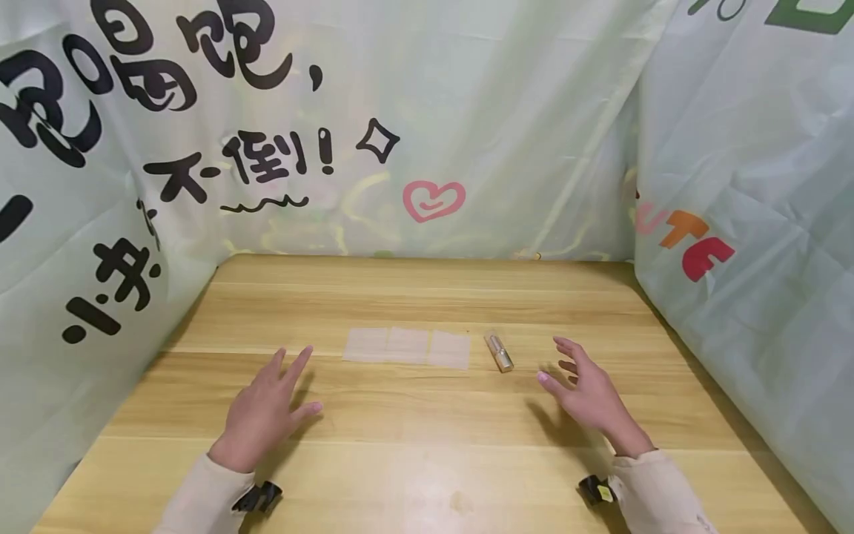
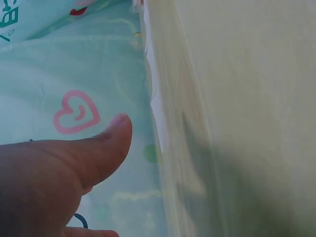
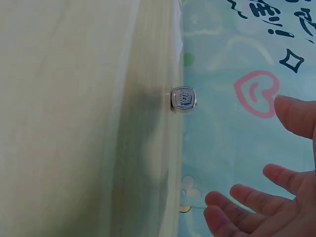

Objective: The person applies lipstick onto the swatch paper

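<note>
Three pale, thin square sheets (image 1: pixel 408 346) lie flat side by side in a row on the wooden table. To their right is a small clear-and-silver tube that looks like a lipstick (image 1: pixel 499 351), lying at a slant; the right wrist view shows the squarish silver end of this tube (image 3: pixel 184 98). My left hand (image 1: pixel 265 406) hovers left of the sheets, fingers spread, touching nothing. On the other side, my right hand (image 1: pixel 590 391) is held right of the tube, fingers loosely extended and holding nothing. The left wrist view catches the left thumb (image 2: pixel 106 148) and the sheets' edge-on strip.
Fabric curtains (image 1: pixel 534 133) with printed lettering and a pink heart (image 1: pixel 434 201) hang behind the wooden table (image 1: pixel 414 460) and along both sides. Each wrist wears a small black device, on the left (image 1: pixel 259 497) and on the right (image 1: pixel 596 490).
</note>
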The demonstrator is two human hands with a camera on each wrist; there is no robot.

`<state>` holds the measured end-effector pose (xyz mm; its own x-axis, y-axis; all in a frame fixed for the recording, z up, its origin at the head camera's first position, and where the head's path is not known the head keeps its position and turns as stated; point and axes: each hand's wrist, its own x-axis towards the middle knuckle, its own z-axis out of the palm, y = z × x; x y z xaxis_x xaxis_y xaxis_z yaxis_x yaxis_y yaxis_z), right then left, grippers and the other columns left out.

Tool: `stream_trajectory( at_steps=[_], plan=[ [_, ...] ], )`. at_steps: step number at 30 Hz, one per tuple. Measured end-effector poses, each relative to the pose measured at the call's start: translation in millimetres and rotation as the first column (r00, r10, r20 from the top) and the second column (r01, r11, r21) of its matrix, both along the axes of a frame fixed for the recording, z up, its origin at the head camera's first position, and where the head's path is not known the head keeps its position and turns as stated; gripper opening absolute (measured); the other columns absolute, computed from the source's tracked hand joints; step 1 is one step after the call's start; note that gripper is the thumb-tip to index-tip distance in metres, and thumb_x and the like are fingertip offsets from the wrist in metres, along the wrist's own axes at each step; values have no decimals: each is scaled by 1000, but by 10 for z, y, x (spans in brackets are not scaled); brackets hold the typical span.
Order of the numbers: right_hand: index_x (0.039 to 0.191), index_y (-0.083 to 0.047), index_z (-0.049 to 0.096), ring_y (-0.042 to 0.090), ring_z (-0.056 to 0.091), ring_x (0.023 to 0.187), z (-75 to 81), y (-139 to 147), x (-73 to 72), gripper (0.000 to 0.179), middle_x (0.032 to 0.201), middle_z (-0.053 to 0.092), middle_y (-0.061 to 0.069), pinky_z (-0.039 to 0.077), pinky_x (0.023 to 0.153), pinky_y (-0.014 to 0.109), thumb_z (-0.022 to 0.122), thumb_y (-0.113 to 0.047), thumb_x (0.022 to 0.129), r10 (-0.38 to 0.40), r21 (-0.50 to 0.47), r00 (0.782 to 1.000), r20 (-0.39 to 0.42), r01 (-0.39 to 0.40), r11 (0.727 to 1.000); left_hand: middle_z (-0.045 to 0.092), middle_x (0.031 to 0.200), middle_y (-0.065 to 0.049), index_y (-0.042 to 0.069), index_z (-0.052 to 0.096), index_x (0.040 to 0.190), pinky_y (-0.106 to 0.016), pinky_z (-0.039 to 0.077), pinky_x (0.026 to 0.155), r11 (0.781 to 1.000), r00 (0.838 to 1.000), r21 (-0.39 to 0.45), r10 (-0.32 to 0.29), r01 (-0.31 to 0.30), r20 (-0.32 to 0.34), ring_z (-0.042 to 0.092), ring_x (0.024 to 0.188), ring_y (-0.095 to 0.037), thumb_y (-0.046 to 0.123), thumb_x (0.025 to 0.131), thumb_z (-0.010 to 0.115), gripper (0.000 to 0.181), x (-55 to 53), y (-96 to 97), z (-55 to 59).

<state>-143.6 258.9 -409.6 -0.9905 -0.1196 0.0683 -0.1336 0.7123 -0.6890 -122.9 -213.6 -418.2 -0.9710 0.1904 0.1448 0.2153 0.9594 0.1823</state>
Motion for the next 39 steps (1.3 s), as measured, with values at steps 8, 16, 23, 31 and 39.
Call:
stream_trajectory(
  at_steps=[8, 16, 23, 31, 39],
  plan=[
    [147, -3, 29, 50, 50, 119, -26, -26, -144, 69, 142, 39, 31, 46, 93, 58, 62, -34, 96, -10, -51, 1000, 6, 10, 999, 39, 140, -35, 7, 28, 152, -61, 49, 82, 986, 991, 166, -49, 28, 124, 47, 118, -53, 40, 86, 73, 86, -63, -116, -21],
    [146, -2, 32, 46, 53, 117, -53, -45, -240, 66, 139, 44, 31, 48, 92, 55, 63, -32, 96, 3, -78, 1000, 17, -2, 997, 41, 141, -33, 1, 32, 148, -66, 37, 96, 985, 978, 175, -45, 9, 204, 41, 124, -53, 41, 86, 72, 84, -74, -187, -31],
    [145, -2, 33, 47, 53, 117, -60, -75, -314, 63, 138, 45, 30, 48, 91, 55, 63, -28, 96, -8, -83, 999, 50, 12, 997, 45, 138, -32, 0, 38, 145, -65, 37, 97, 985, 964, 173, -67, 22, 258, 43, 123, -52, 38, 83, 76, 82, -73, -200, -12],
    [145, -3, 34, 44, 55, 114, -84, -123, -381, 62, 133, 49, 28, 50, 90, 53, 63, -28, 96, -7, -76, 996, 89, 14, 997, 48, 137, -29, -3, 46, 140, -62, 37, 98, 984, 954, 176, -57, 4, 294, 44, 123, -50, 38, 78, 80, 82, -66, -201, -24],
    [142, -1, 38, 42, 56, 112, -85, -176, -432, 59, 128, 54, 26, 50, 89, 52, 63, -26, 96, 14, -81, 994, 107, -5, 997, 51, 134, -28, -4, 52, 134, -62, 38, 98, 982, 956, 188, -57, 2, 286, 46, 121, -50, 34, 77, 82, 75, -65, -195, -49]
  ],
)
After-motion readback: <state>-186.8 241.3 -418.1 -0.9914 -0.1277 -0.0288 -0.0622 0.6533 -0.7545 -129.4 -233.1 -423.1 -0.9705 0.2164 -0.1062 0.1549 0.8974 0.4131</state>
